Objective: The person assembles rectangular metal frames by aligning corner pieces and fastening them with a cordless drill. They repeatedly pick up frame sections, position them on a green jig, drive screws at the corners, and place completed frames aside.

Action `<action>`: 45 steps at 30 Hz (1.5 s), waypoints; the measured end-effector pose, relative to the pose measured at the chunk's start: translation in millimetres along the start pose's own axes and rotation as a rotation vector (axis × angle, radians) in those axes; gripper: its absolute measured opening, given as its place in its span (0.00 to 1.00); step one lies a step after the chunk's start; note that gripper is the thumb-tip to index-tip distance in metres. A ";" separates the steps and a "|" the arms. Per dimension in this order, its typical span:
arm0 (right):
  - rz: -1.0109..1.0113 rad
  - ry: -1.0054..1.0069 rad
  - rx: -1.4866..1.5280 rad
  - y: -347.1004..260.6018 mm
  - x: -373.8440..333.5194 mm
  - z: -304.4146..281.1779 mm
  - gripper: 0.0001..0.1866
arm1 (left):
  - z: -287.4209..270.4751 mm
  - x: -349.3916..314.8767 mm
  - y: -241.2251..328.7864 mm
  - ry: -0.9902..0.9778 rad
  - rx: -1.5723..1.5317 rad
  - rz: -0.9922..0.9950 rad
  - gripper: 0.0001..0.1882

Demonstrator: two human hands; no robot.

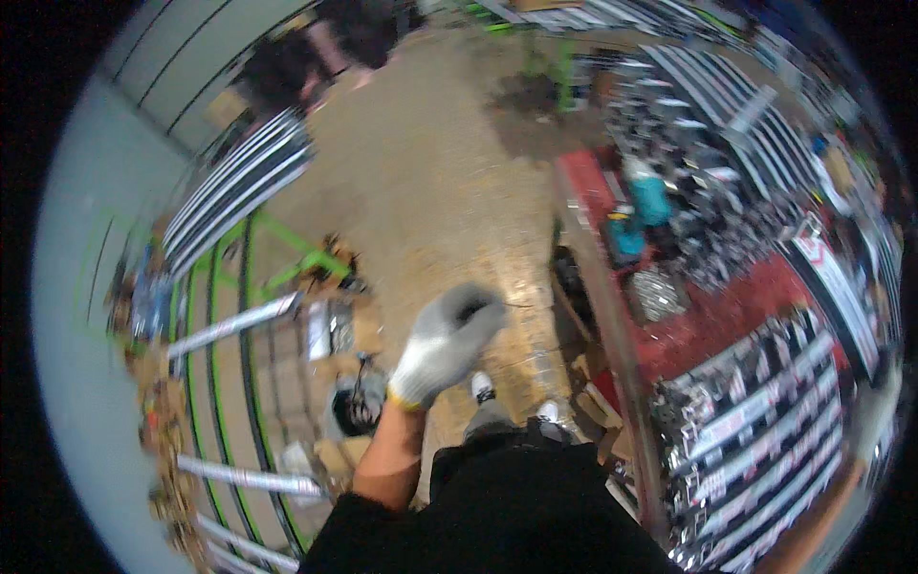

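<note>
My left hand (448,337), in a white knit glove with a yellow cuff edge, hangs over the floor in front of my body. Its fingers curl round toward the thumb, with a dark gap between them. A thin dark line sticks out past the fingertips; what it belongs to is too blurred to make out. At the far right rim, my right hand (875,411), also gloved, reaches out beside a long white-and-black metal profile (840,298) lying on the red-topped bench (684,335). Motion and the rim smear its fingers, so its grip is hidden.
On the bench lie more profiles (765,421), a teal power tool (650,199), a bag of small metal parts (658,294) and heaped brackets (727,239). Green-framed racks (251,287) with strips stand at left. Cardboard and a bucket (356,407) sit near my left arm.
</note>
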State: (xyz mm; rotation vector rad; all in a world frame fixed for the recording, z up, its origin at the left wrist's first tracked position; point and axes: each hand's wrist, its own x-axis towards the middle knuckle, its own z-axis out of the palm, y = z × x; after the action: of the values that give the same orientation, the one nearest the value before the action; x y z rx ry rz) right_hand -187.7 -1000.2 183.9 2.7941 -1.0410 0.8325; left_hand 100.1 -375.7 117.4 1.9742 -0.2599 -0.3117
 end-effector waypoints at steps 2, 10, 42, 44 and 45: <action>-0.200 -0.054 0.108 -58.9 19.6 9.6 0.31 | -4.8 1.5 30.8 0.017 0.050 0.256 0.13; -0.867 -0.135 0.233 -335.4 18.5 60.1 0.33 | -21.9 21.2 58.6 0.279 0.359 0.730 0.16; -0.214 -1.673 1.061 -860.3 -321.6 257.1 0.24 | -254.4 -86.8 -318.7 0.679 -0.106 -0.537 0.19; -0.202 -1.753 1.118 -861.0 -331.2 250.8 0.23 | -281.0 -53.5 -333.6 0.979 -0.651 -0.624 0.20; -0.241 -1.748 1.044 -862.7 -334.3 248.8 0.23 | -296.9 -33.9 -340.0 1.059 -0.854 -0.691 0.21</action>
State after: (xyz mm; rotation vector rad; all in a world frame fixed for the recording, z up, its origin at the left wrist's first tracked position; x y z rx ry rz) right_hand 252.8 -190.0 -75.8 3.9124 0.0924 -2.0669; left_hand 181.0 27.4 -72.0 1.0822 1.0772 0.2070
